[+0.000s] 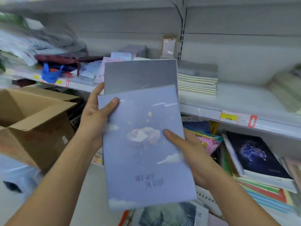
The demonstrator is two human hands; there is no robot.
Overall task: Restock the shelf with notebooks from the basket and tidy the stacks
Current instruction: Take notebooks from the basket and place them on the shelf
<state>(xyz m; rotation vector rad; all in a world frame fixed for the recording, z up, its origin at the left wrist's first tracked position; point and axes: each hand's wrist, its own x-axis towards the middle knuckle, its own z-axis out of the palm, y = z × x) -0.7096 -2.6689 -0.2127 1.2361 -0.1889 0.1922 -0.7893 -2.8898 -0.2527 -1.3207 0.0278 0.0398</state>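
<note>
I hold a small pile of notebooks in front of the shelf. The top one is a pale blue notebook (146,144) with a cloud picture and the words "Date with the cloud". A grey notebook (140,75) sticks out behind it at the top. My left hand (96,115) grips the left edge, thumb on the blue cover. My right hand (184,147) grips the right edge, thumb on the cover too. A stack of cream-edged notebooks (197,84) lies on the white shelf (244,98) just behind.
An open cardboard box (32,121) stands at the left. A dark constellation notebook (255,155) tops mixed stacks on the lower shelf at right. Piled stationery and a blue item (48,74) crowd the shelf at left. A yellow price tag (228,117) marks the shelf edge.
</note>
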